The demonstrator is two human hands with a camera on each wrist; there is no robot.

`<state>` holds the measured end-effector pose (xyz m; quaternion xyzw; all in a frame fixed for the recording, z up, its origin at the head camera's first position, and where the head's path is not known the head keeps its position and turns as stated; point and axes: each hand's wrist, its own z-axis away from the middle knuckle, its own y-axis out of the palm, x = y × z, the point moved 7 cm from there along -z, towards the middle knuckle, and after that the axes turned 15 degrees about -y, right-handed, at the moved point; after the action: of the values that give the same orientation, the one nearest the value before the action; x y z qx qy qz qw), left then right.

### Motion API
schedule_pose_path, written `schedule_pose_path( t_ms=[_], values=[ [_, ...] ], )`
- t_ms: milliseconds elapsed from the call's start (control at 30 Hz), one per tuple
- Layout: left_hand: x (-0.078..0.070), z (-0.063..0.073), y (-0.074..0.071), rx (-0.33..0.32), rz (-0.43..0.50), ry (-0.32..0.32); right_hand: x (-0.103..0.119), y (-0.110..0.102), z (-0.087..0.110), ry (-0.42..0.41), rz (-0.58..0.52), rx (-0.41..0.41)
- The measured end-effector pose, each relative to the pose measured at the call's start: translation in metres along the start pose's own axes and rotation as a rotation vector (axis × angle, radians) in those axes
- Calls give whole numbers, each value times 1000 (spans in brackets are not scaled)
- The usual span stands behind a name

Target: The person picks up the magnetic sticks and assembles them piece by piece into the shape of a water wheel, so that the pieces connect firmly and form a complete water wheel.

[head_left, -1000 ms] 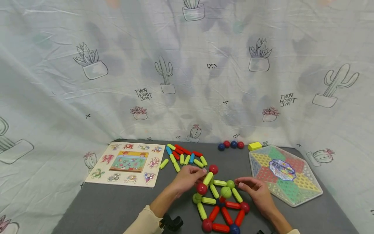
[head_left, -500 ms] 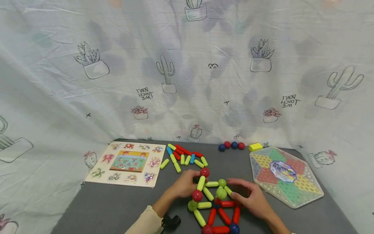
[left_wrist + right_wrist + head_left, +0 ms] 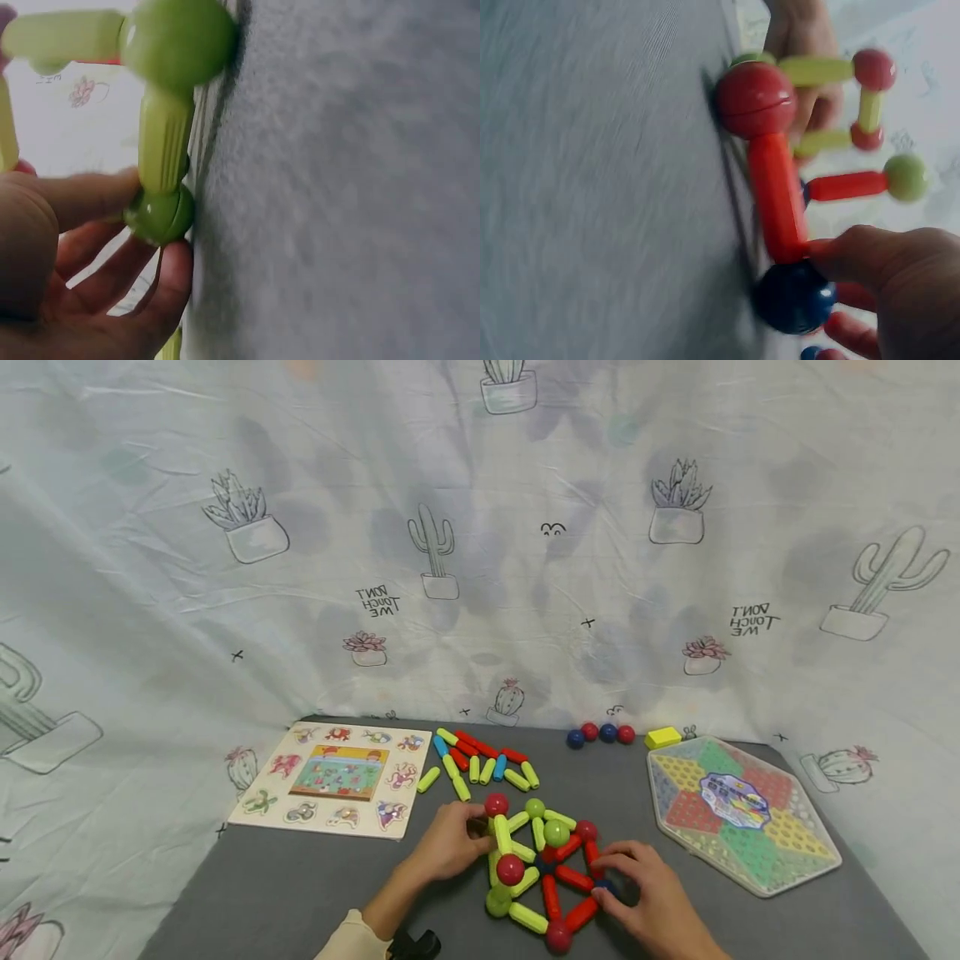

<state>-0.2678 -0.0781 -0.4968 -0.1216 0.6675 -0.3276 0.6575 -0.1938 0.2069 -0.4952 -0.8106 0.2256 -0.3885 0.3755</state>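
Head view: stick-and-ball frame (image 3: 546, 865) rests on the grey surface (image 3: 330, 868), between the hands. Left hand (image 3: 450, 842) at its left side, right hand (image 3: 651, 897) at its right, both half-curled.

Left wrist view: thumb and fingers pinch a green ball (image 3: 160, 215) low down.

Right wrist view: thumb at the join of red stick (image 3: 776, 199) and blue ball (image 3: 795, 296), fingers behind; a light pinch.

Judgement: steadying or shifting the frame. Best to grip low, move both hands together, never pull outward; joins could part, raised pieces topple.
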Motion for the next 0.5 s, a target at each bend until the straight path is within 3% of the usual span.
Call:
schedule_pose_path(
  t_ms=[133, 300, 500],
  values=[
    [4, 5, 4, 96, 38, -42, -19, -2, 3, 73, -83, -73],
    [2, 10, 11, 259, 108, 2, -38, -8, 5, 90, -111, -161],
    [10, 9, 8, 450, 288, -20, -55, 0, -2, 147, -230, -143]
  ],
)
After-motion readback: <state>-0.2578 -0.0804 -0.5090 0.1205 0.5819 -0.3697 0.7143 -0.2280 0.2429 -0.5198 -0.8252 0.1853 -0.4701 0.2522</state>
